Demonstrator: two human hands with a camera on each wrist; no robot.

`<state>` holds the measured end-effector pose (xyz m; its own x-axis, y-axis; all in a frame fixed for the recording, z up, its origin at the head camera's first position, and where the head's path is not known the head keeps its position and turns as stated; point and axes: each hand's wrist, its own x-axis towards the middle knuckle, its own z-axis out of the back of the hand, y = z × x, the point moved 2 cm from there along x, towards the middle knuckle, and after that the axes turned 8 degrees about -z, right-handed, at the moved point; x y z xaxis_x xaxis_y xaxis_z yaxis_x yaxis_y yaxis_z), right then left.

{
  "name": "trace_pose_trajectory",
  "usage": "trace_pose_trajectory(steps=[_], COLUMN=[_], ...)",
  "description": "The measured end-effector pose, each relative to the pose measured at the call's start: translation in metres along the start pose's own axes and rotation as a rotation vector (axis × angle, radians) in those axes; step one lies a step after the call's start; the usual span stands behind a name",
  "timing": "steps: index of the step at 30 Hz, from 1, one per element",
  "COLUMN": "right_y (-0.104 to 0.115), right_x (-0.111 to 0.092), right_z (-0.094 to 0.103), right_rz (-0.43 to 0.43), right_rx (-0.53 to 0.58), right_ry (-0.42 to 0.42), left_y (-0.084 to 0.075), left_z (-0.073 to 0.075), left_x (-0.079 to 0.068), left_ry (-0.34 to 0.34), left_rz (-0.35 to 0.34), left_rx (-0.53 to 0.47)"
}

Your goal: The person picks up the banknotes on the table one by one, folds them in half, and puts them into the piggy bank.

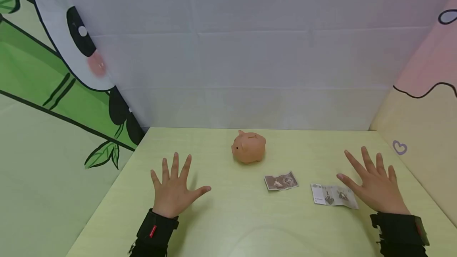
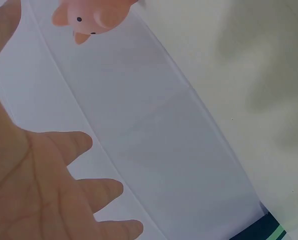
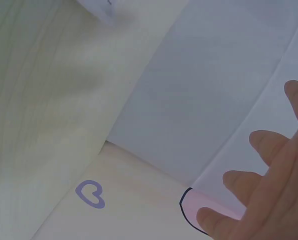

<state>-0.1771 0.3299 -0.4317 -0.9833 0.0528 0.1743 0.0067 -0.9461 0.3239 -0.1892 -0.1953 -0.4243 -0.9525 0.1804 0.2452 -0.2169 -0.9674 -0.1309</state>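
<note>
A pinkish-orange piggy bank (image 1: pixel 248 147) with a slot on its back stands near the far edge of the table, its snout turned left. In front of it lies a small creased brown banknote (image 1: pixel 281 181). Further right is a pale, wrinkled banknote (image 1: pixel 334 196), close to the thumb of my right hand (image 1: pixel 378 187). That hand hovers with fingers spread and holds nothing. On the left side my left hand (image 1: pixel 175 193) is likewise spread over the table, holding nothing. The left wrist view shows part of the piggy bank (image 2: pixel 96 17) beyond the palm.
The pale yellow table (image 1: pixel 228 225) ends at a whitish cloth backdrop (image 1: pixel 250 58). Printed cloth with green bamboo (image 1: pixel 32 62) hangs on the left. A cream and pink cloth (image 1: pixel 421 122) with a purple heart (image 1: pixel 400 147) borders the right side.
</note>
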Motion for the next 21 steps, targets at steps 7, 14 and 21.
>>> trace_pose_trajectory(steps=[7, 14, 21], right_y=[0.01, 0.016, 0.027], right_x=[0.003, 0.008, 0.015], right_z=[0.001, -0.006, -0.011], right_rz=[0.03, 0.053, 0.108], right_rx=[0.02, 0.031, 0.034], right_ry=[-0.023, -0.025, -0.035], left_y=[-0.005, -0.013, -0.023], left_z=[-0.001, -0.007, -0.012], left_x=[0.001, 0.004, 0.006], left_ry=[-0.021, -0.027, -0.055], left_rz=[-0.01, -0.032, -0.066], left_rx=[-0.015, -0.042, -0.056])
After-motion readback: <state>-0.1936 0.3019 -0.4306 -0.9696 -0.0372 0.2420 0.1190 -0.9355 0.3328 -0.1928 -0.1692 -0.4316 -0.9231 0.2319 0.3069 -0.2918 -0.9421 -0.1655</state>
